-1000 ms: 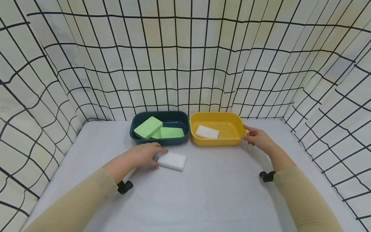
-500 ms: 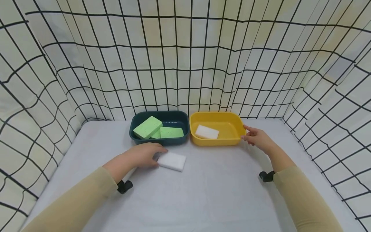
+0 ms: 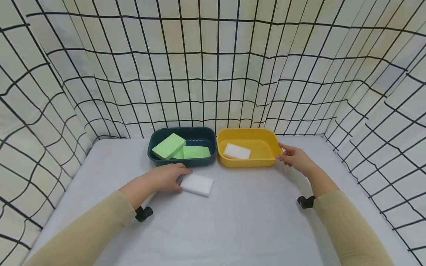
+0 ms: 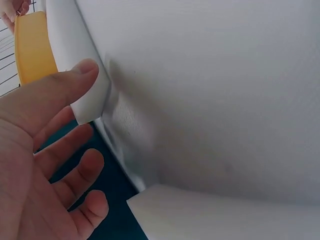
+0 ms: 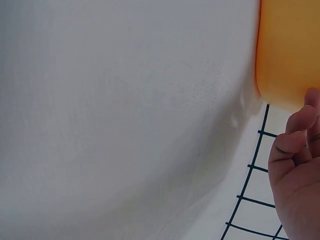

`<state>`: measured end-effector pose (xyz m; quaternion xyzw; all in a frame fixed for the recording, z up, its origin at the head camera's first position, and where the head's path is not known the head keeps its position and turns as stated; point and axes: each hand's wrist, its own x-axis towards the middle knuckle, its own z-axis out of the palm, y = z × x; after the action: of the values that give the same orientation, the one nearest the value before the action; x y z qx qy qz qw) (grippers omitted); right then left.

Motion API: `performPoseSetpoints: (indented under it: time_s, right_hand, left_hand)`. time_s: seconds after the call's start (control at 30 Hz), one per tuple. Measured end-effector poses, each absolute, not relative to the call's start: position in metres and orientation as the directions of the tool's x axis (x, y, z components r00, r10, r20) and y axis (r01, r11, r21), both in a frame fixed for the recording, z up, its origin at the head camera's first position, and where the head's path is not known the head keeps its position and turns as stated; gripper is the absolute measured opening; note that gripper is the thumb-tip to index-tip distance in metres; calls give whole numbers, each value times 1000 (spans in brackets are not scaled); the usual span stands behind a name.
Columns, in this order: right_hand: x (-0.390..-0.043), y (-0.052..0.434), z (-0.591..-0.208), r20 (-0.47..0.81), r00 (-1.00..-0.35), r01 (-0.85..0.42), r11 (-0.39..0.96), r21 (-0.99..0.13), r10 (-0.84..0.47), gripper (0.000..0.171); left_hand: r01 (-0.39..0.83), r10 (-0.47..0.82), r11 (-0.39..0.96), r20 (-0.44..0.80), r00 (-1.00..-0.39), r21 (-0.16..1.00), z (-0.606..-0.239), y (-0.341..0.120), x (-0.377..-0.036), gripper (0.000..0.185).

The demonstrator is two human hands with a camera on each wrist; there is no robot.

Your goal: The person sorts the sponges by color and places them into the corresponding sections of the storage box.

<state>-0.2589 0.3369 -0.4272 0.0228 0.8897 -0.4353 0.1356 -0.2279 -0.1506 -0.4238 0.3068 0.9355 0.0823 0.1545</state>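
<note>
My left hand [image 3: 168, 178] holds the left end of a white sponge block [image 3: 198, 185] lying on the table. In the left wrist view the thumb and fingers [image 4: 82, 172] stand on either side of this block. My right hand [image 3: 296, 159] grips the right end of a yellow plastic container [image 3: 251, 163], thumb at the front and index finger at the rim. Its other fingers curl loosely beside the container wall in the right wrist view. Another white sponge block [image 3: 237, 151] lies inside that container.
Left of the yellow container stands a dark teal container [image 3: 203, 161] with several light green sponge blocks [image 3: 169, 146]. A white sheet covers the table [image 3: 246, 221]. Black netting [image 3: 217, 79] over white cloth rises behind and at both sides. A white slab [image 4: 215, 215] edges into the left wrist view.
Both hands keep their places on the white sponge block and the yellow container. Only a slight leftward shift of the whole head view shows.
</note>
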Motion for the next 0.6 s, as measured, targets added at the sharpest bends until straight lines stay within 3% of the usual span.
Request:
performPoseSetpoints:
  time_s: [0.6]
  right_hand:
    - [-258,338,-425,-270,-959,160,620,-768,-88,75]
  left_hand:
    - [542,602,795,-242,-761,271,-416,-147,-222,61]
